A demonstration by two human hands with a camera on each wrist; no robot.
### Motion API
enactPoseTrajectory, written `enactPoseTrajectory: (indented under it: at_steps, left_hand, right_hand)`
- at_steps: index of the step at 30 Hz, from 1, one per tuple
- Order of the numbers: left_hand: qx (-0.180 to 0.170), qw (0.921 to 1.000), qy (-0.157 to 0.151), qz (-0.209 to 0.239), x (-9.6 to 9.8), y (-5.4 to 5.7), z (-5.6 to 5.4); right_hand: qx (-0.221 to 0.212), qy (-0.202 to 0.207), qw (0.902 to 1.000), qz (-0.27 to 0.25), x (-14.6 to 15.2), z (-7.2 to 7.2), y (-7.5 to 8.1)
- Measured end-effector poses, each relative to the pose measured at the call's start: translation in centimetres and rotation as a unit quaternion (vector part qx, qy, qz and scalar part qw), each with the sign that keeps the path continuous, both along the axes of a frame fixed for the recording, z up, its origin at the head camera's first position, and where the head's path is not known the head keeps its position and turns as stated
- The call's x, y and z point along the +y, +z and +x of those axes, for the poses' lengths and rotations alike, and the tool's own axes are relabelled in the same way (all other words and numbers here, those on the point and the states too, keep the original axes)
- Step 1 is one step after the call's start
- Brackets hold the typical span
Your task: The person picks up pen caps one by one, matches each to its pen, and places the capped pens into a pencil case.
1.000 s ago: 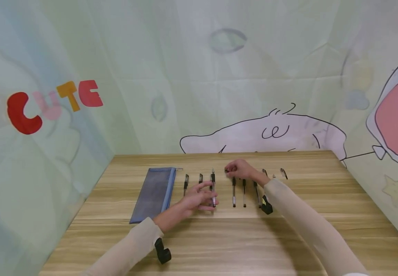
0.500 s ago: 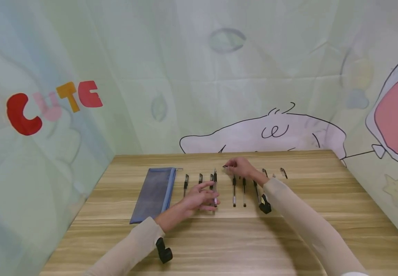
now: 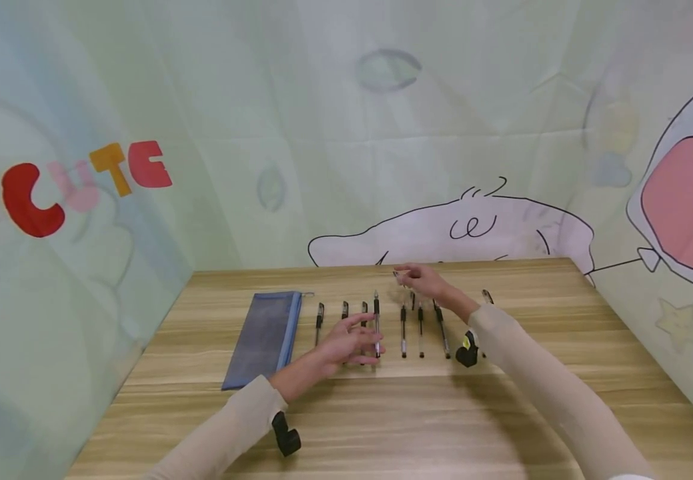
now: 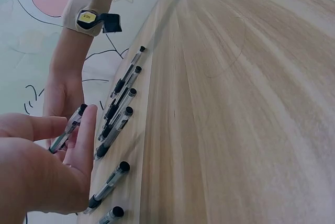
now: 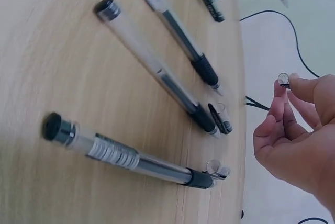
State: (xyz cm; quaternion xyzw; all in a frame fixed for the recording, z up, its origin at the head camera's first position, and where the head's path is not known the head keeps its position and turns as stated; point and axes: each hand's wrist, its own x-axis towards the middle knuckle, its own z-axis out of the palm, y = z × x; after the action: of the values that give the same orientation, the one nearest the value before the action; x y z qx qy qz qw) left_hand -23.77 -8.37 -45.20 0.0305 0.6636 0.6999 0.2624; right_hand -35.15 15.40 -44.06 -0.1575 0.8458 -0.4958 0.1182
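My left hand (image 3: 346, 341) pinches an uncapped clear-barrelled gel pen (image 3: 377, 307), its tip pointing to the back of the table. In the left wrist view the pen (image 4: 68, 129) sits between thumb and fingers. My right hand (image 3: 427, 283), raised near the table's far edge, pinches a small clear pen cap (image 5: 283, 79) with a black clip. Uncapped pens (image 3: 403, 331) lie in a row to the right of the held pen. Loose caps (image 5: 220, 118) lie by the tips of two of them. Capped pens (image 3: 319, 323) lie to the left, partly hidden by the left hand.
A blue mesh zip pencil case (image 3: 262, 340) lies flat at the left of the wooden table (image 3: 382, 427). Another cap (image 3: 487, 295) shows beyond the right sleeve, which covers part of that area. A printed cloth backdrop (image 3: 250, 167) stands behind the table.
My right hand has risen and moved toward the far edge with the cap, uncovering a loose cap beneath. The left hand, still holding the pen, has barely moved. The head view has shifted slightly.
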Motion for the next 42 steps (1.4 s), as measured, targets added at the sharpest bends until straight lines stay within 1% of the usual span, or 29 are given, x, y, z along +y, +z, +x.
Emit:
enactPoseTrajectory:
  at_steps: [5, 10, 14, 18, 23, 32, 37, 42]
  left_hand:
    - [0.005, 0.9999, -0.005, 0.01, 0.2, -0.1, 0.0]
    - [0.009, 0.9997, -0.009, 0.022, 0.4, -0.1, 0.0]
    - [0.01, 0.9994, -0.012, 0.031, 0.6, -0.1, 0.0]
    - [0.012, 0.9992, -0.014, 0.035, 0.8, 0.0, 0.1]
    - [0.02, 0.9989, -0.026, 0.035, 1.0, 0.0, 0.2]
    - [0.021, 0.9982, -0.04, 0.039, 1.3, 0.1, 0.4]
    - [0.021, 0.9982, -0.042, 0.037, 1.3, 0.0, 0.4]
    - [0.025, 0.9986, -0.035, 0.031, 1.4, 0.0, 0.3]
  right_hand:
    - [-0.046, -0.008, 0.9979, -0.045, 0.3, 0.3, 0.4]
    - [-0.064, -0.017, 0.9962, -0.056, 0.2, 0.6, 0.7]
    - [-0.076, -0.014, 0.9952, -0.059, 0.0, 0.8, 1.0]
    - [-0.079, -0.014, 0.9947, -0.065, -0.1, 0.8, 1.1]
    - [-0.079, -0.022, 0.9941, -0.072, 0.1, 0.9, 1.2]
    - [-0.096, -0.022, 0.9906, -0.096, 0.1, 1.0, 1.3]
    - [-0.107, -0.017, 0.9887, -0.103, -0.1, 1.1, 1.2]
    - [-0.113, -0.009, 0.9877, -0.108, -0.1, 1.1, 0.8]
